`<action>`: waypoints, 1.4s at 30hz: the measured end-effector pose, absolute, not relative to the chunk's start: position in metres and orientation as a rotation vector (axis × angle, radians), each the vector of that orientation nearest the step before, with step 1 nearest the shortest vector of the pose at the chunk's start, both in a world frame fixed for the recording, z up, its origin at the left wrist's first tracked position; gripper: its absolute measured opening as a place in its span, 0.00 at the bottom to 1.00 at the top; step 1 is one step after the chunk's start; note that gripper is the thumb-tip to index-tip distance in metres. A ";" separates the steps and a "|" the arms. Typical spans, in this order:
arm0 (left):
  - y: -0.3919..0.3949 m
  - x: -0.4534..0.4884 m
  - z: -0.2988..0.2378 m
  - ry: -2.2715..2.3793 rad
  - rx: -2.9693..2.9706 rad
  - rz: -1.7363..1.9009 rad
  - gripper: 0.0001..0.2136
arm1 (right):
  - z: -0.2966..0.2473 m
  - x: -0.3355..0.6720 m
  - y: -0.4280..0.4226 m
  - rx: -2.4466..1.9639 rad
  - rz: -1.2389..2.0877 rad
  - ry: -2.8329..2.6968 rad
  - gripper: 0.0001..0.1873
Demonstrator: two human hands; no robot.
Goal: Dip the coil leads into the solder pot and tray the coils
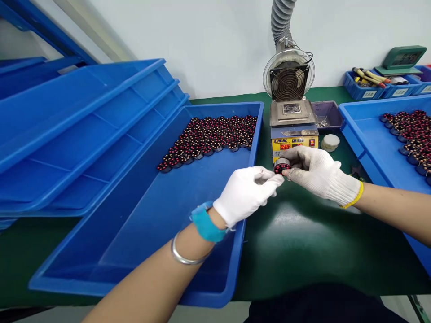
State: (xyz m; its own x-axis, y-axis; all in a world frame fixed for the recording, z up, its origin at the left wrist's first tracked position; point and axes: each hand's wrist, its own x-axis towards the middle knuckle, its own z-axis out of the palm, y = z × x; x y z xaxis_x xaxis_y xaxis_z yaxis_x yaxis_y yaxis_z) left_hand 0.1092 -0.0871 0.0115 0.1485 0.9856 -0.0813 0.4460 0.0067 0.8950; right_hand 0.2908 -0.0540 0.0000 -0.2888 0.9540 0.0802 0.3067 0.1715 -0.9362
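My right hand (321, 172), in a white knit glove with a yellow cuff, is closed round a small round coil (282, 166) with red marks on it. My left hand (247, 193), in a white glove with a blue wrist strap, pinches at the same coil from the left. Both hands meet above the green mat (299, 242), just in front of the solder pot (292, 130). To the left lies a big blue tray (141, 224) with several dark coils (212, 137) packed at its far end.
A fume fan and grey hose (288, 74) stand behind the solder pot. A second blue tray (373, 134) with more coils sits at right. Empty blue trays (74, 121) are stacked tilted at left. Small blue bins with tools (367, 85) line the back right.
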 end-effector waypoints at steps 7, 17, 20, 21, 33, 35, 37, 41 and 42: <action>-0.078 0.092 0.015 1.254 1.363 1.097 0.22 | 0.010 0.290 -0.054 -1.248 1.253 -1.630 0.12; -0.086 0.107 0.021 1.334 1.252 1.099 0.12 | 0.006 0.291 -0.050 -1.324 1.372 -1.528 0.11; -0.082 0.104 0.018 1.291 1.193 1.155 0.11 | 0.002 0.293 -0.046 -1.267 1.475 -1.430 0.10; -0.082 0.104 0.016 1.259 1.200 1.107 0.12 | 0.000 0.293 -0.045 -1.253 1.498 -1.408 0.10; -0.090 0.115 0.013 1.415 1.506 1.120 0.13 | 0.005 0.287 -0.047 -1.186 1.571 -1.275 0.07; -0.093 0.121 0.008 1.458 1.595 1.183 0.15 | 0.004 0.288 -0.047 -1.158 1.588 -1.256 0.08; -0.097 0.125 0.006 1.384 1.726 1.109 0.11 | 0.003 0.289 -0.046 -1.139 1.587 -1.230 0.07; -0.102 0.127 0.006 1.310 1.983 0.823 0.07 | 0.005 0.290 -0.046 -1.110 1.584 -1.210 0.08; -0.101 0.127 0.005 1.386 1.946 0.883 0.08 | 0.005 0.290 -0.046 -1.102 1.593 -1.202 0.08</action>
State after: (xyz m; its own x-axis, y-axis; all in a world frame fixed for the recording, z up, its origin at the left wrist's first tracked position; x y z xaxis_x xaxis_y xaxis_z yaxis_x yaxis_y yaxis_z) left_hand 0.1268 -0.1014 0.0053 0.2390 0.9542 0.1797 0.5657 -0.2872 0.7730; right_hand 0.2898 -0.0461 0.0050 -0.2649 0.9513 -0.1575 -0.1099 -0.1921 -0.9752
